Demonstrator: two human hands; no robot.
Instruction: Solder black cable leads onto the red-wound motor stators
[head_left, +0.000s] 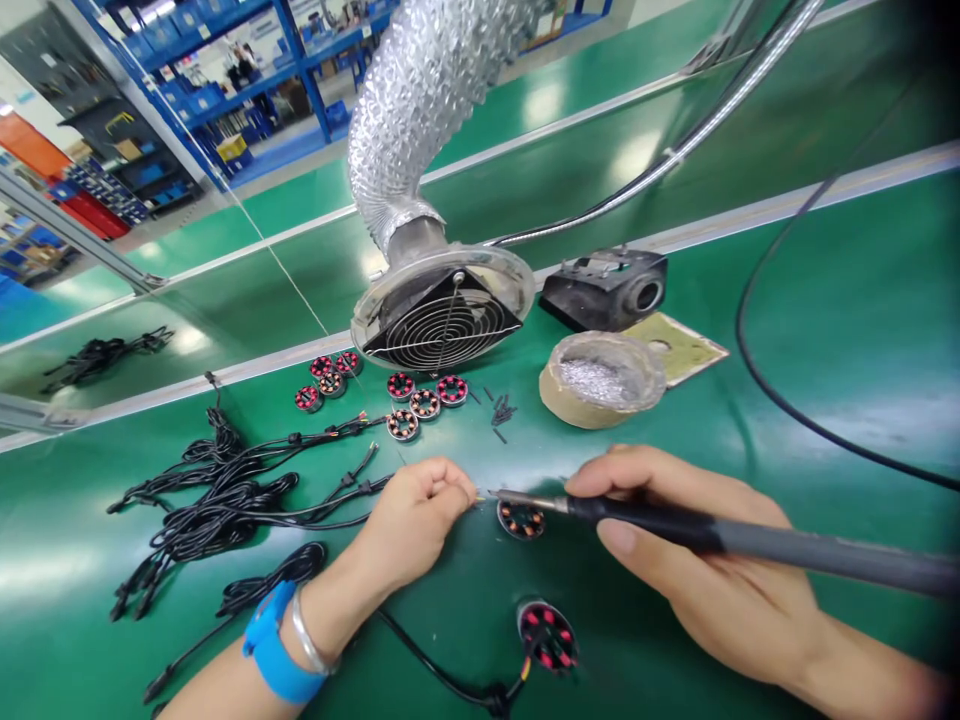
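Observation:
My right hand (697, 565) grips a black-handled soldering iron (750, 540) like a pen, its metal tip reaching left to just above a small round motor stator (521, 520) on the green mat. My left hand (416, 520) is closed in a pinch on a thin wire end that meets the iron's tip. A blue wrist strap and a metal bangle sit on my left wrist. Another stator (547, 637) with a black cable attached lies nearer to me.
A fume-extraction fan (442, 315) on a silver flexible duct stands behind. Several stators (405, 395) lie in front of it. Black cable bundles (225, 490) spread at left. A tip-cleaning pot (600, 380) and black iron stand (607, 288) sit at right.

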